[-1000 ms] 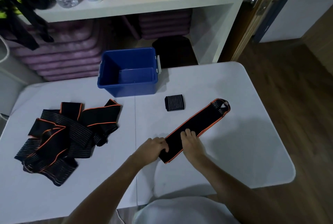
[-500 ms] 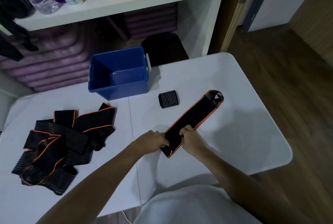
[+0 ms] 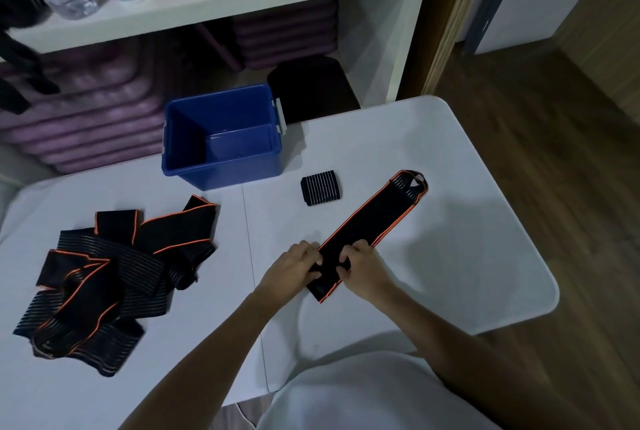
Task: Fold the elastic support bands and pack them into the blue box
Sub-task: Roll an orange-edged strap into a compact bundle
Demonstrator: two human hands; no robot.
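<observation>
Both hands have crept further up the band since a second ago, its near end now folded over.
Left hand [image 3: 297, 265] and right hand [image 3: 362, 268] pinch the band [image 3: 372, 222] lying slantwise on the table [image 3: 467, 256]. Box [image 3: 221, 139] stands open behind; a small rolled band [image 3: 321, 187] lies beside it, a loose pile [image 3: 107, 277] to the left.
</observation>
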